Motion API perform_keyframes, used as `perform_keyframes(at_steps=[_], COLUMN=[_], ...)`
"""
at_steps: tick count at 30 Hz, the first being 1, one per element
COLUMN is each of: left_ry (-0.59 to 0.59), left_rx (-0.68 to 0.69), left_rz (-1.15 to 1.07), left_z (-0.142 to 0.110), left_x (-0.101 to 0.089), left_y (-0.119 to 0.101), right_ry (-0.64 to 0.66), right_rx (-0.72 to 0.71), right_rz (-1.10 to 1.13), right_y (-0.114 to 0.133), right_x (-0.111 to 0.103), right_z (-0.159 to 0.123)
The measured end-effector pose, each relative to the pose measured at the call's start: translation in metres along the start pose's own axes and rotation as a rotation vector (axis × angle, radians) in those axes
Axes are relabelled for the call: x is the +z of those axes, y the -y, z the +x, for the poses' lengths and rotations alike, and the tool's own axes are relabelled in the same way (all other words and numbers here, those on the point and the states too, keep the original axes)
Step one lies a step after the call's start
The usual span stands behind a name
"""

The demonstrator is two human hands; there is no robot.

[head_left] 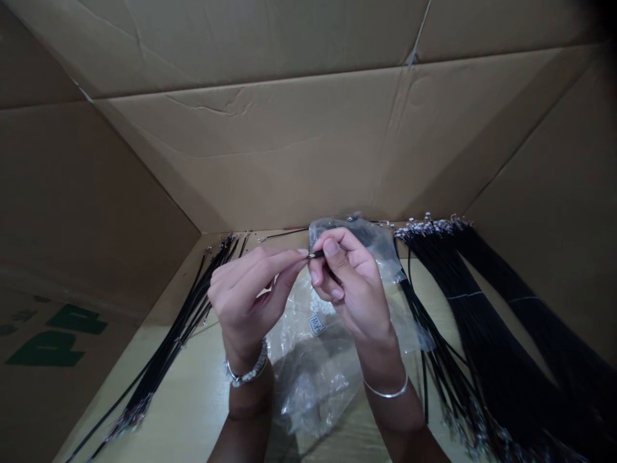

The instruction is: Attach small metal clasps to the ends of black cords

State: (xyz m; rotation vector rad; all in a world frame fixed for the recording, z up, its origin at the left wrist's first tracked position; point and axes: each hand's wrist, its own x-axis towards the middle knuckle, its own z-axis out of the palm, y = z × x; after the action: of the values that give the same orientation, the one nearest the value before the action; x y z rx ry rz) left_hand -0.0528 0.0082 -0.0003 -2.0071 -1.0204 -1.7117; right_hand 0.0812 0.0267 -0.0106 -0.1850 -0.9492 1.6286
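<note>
Between my two hands is the end of a black cable (317, 254), with a small light-coloured bit at its tip. My right hand (354, 280) is closed, pinching the black part between thumb and fingers. From the other side, the thumb and index finger of my left hand (255, 280) pinch together at the tip of that cable end. The fine detail between these fingertips is too small to make out. Below the hands lies a clear plastic bag (313, 379) with a small printed label (317, 325). Small white pieces (322, 301) show in it, partly hidden by my hands.
A bundle of black cables (168, 347) lies on the left of the table (193, 405). Larger tied bundles (463, 302) with white connector ends (434, 225) lie on the right. Another clear bag (380, 247) lies behind my right hand. Cardboard walls (299, 148) enclose the back and sides.
</note>
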Motion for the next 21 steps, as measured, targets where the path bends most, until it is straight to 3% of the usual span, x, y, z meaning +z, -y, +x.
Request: perform_keyframes(at_steps=[7,13,21], left_ry=[0.008,-0.006,0.06], left_rx=[0.035,0.038,0.012], left_rz=[0.053,0.071,0.05], left_z=[-0.001,-0.002,-0.005], left_x=[-0.001,-0.001,-0.006], left_y=[0.002,0.0,-0.002], right_ry=[-0.079,-0.183,-0.123], right_rx=[-0.107,-0.231,-0.362], right_rz=[-0.23,-0.586,-0.923], right_y=[0.002,0.0,0.002], right_x=[0.003,0.003,-0.008], right_z=[-0.006,-0.01,-0.011])
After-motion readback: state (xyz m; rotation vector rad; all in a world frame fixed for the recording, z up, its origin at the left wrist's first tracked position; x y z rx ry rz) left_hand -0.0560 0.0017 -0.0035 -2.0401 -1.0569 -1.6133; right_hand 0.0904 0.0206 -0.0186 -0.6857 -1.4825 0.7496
